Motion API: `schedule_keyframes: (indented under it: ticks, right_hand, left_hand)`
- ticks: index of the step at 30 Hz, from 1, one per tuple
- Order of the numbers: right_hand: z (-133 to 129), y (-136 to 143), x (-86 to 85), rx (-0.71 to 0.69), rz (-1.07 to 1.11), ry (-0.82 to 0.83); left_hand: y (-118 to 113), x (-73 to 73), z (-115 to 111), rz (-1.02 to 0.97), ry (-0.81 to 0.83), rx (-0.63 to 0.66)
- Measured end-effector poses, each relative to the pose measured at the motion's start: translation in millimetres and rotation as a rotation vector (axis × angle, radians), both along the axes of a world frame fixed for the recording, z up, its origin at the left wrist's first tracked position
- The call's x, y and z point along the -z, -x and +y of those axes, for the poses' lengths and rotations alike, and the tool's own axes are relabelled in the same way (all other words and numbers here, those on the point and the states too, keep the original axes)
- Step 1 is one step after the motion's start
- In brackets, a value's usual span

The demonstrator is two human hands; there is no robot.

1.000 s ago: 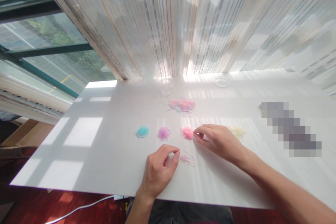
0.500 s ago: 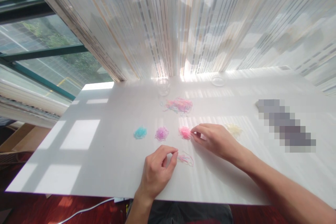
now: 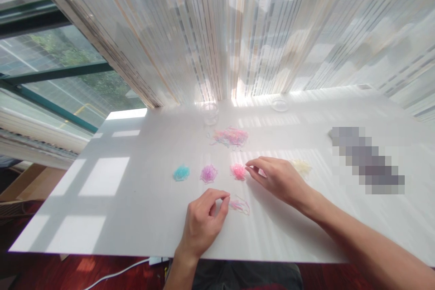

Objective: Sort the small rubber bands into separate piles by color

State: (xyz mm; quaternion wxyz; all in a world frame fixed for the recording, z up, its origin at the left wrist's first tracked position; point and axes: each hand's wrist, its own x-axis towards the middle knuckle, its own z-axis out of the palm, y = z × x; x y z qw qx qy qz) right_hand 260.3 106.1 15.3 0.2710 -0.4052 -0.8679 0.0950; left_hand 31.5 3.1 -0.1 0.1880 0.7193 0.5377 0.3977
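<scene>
Small piles of thin coloured strands lie on the white table (image 3: 149, 217): a teal pile (image 3: 181, 172), a purple pile (image 3: 208, 173), a pink pile (image 3: 238, 171) and a pale yellow pile (image 3: 302, 168). Behind them is a larger mixed pile (image 3: 231, 137). My right hand (image 3: 277, 176) is at the right edge of the pink pile, thumb and index finger nearly together; a bit of pink shows behind its fingers. My left hand (image 3: 207, 215) is pinched beside a small mixed bunch (image 3: 239, 205). Anything between its fingertips is too small to make out.
A clear round container (image 3: 210, 113) and a clear lid-like disc (image 3: 279, 105) stand near the back edge. At the right lies a pixelated dark object (image 3: 369, 161). A striped curtain (image 3: 224, 31) hangs behind the table, and a white cable (image 3: 115, 273) runs over the floor.
The fingertips of my right hand have parted slightly at the pink pile. My left hand is almost unmoved. The view has shifted a little.
</scene>
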Motion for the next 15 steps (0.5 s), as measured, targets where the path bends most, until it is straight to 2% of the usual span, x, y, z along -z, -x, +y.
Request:
schedule_keyframes:
  ticks: [4, 10, 15]
  right_hand:
    - [0, -3, -7.3, -0.067, 0.046, -0.006]
    - [-14, 4, -16.6, -0.423, 0.028, 0.191]
    - [-23, 14, -13.1, -0.455, -0.04, 0.279]
  left_hand:
    - [1, -2.8, 0, 0.02, 0.003, -0.02]
    - [3, -14.4, -1, 0.22, 0.054, 0.04]
    - [3, -14.5, -2, 0.314, 0.053, 0.05]
